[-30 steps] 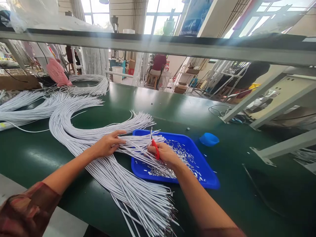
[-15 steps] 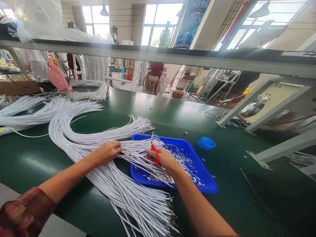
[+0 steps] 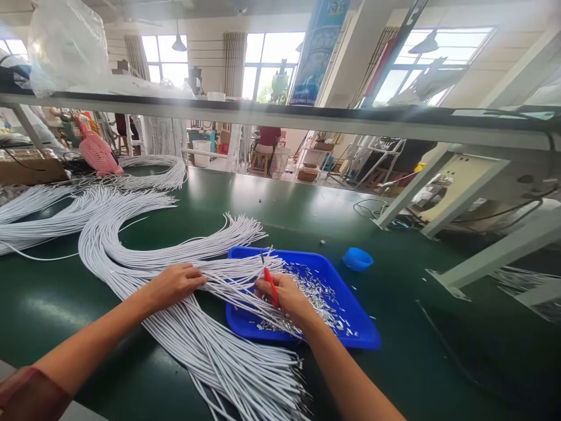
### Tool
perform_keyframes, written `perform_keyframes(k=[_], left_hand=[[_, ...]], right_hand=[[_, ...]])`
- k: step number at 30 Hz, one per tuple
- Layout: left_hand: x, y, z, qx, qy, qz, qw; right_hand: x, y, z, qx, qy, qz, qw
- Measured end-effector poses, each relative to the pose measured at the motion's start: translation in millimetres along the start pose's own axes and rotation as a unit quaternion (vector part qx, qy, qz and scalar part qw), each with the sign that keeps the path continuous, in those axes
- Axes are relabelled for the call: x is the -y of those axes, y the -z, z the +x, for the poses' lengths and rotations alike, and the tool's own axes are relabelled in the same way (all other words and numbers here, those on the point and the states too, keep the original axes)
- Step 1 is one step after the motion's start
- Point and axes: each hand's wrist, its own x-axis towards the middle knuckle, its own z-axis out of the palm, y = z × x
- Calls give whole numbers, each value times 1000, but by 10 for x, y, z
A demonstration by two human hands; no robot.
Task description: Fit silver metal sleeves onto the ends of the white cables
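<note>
My left hand is closed around some strands of a large bundle of thin white wires, left of the blue tray. My right hand holds red-handled scissors over the tray, the dark blade pointing up. Its fingertips are among the wire ends, but whether they pinch any wire I cannot make out. The gripped wires fan out over the tray's left part. Small shiny metal pieces lie scattered in the tray. Below my left hand, more of the bundle spreads towards the front edge, its ends dark and metallic.
A small blue bowl stands behind the tray on the green table. A pink fan and more wire bundles lie at the left. A shelf crosses above the table; its metal supports stand right.
The view has shifted slightly, so everything sits a little lower and further left. The scissors blade has tilted a bit to the left. Both hands keep their holds.
</note>
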Motion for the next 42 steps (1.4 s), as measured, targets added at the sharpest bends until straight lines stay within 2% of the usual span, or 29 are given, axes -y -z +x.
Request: perform_keyframes(k=[8,13,18,24,27,32,37,42], left_hand=[[23,-34,-147,-60,-30,-1,998],[3,-39,-186,-96,-21,-5,995],[-58,1,-197,-68,28,-49,996],[-110,88,-165,-27,88,-157,983],[-93,33,-105,-48,119,-133,983],[-63,-107,28,-56,96,-42,993],[-103,-157,169,-5,106,25,994],[-111,-171,266,23,124,23,992]], right_hand=[[-24,-20,-37,-14,12,7,1000],[-24,-32,-56,-23,14,21,999],[-71,-53,-58,-29,15,42,999],[-112,-79,-57,-30,13,69,997],[-100,-85,-61,-28,7,79,996],[-122,-80,-37,-27,-6,86,996],[-145,-68,-8,-27,-16,85,996],[-136,-73,-5,-17,-25,98,995]])
